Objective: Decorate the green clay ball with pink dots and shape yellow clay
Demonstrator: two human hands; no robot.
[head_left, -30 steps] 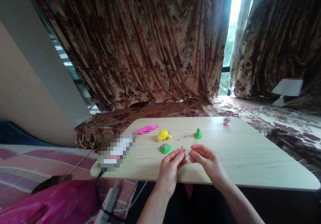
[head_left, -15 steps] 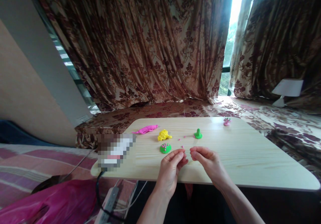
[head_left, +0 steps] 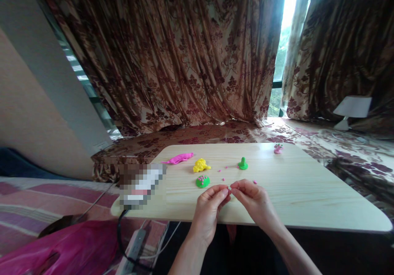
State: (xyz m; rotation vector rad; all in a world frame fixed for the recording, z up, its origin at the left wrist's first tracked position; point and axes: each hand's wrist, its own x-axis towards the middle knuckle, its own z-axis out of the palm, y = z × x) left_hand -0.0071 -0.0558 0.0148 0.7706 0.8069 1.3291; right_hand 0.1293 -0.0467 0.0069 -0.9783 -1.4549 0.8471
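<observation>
Pink dough (head_left: 229,191) is pinched at the fingertips of the left hand (head_left: 208,206) and met by the right hand (head_left: 257,201), whose grip cannot be told, the green dome (head_left: 198,184) being set just beyond the nearer left hand

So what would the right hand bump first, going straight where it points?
The right hand would probably meet the left hand first, at its fingertips; whether they touch is unclear.

Coloured clay (head_left: 201,166) on pale table (head_left: 314,195)
</observation>
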